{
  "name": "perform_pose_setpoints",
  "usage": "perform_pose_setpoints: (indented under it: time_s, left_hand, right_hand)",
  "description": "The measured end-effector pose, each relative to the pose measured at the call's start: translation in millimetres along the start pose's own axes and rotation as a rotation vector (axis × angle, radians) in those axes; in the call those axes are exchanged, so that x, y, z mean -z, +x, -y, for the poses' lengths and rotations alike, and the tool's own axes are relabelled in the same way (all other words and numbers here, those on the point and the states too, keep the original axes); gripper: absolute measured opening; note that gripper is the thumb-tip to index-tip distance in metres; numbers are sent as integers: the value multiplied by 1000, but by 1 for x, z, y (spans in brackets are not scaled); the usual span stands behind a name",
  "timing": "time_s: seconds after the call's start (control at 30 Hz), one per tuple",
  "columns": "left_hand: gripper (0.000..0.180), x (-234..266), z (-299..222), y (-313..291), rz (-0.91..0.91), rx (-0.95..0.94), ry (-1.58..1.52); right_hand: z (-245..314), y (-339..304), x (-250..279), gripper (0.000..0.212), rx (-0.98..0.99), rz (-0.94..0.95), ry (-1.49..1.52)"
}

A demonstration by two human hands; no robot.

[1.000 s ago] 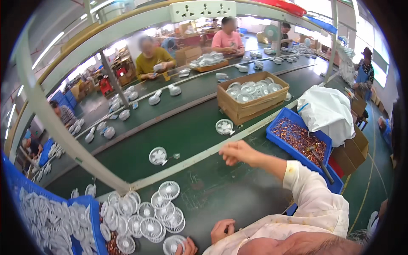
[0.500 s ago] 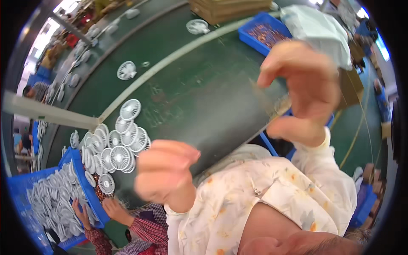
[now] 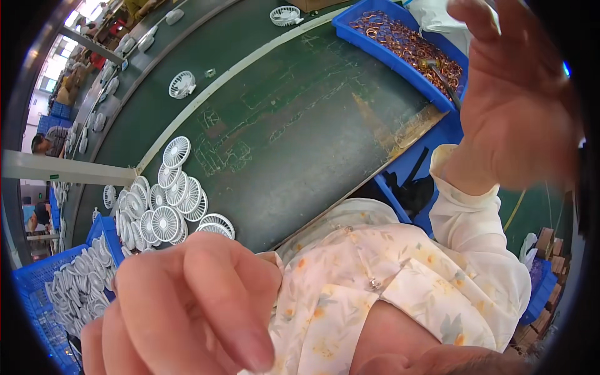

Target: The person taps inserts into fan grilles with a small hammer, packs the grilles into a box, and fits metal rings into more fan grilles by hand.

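Large in the foreground at the lower left is my left hand (image 3: 187,300), raised above the table with its fingers loosely bent and apart. Nothing shows in it, and it hides part of the crate and the pile behind. My right hand (image 3: 509,119) is held up at the right, fingers spread and partly blurred, with nothing visible in it. Beyond the left hand lies a pile of white round slatted fan grilles (image 3: 165,222). Left of my right hand is a blue bin (image 3: 390,59) of copper-coloured rings, with a metal-headed tool (image 3: 437,75) resting on them.
The green worktable (image 3: 281,150) has a worn wooden edge at its right end. A blue crate (image 3: 34,269) of white parts stands at the lower left. Past a pale rail, white fan pieces (image 3: 182,84) lie on a green belt. A metal post (image 3: 69,165) crosses the left.
My hands have moved apart and nearer the camera, the left downward and the right outward. The view has shifted, showing more of the ring bin. The other person's hands are no longer visible.
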State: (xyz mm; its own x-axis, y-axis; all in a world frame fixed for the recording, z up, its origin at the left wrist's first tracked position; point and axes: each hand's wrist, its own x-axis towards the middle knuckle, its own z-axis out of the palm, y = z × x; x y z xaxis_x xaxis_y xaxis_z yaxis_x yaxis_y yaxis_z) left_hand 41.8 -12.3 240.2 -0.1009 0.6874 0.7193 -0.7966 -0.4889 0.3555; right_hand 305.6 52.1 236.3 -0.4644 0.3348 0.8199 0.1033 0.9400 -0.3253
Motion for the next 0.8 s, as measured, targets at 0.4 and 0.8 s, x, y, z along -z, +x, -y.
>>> perform_pose_setpoints:
  time_s: [0.4,0.8]
  left_hand:
    - [18,3,7,8,-113,-268,9]
    - [13,-13,31,7,-154,-198,-30]
  right_hand:
    - [-20,-8,-7,117,-61,-31,3]
    - [-33,3,-18,114,-31,-67,-33]
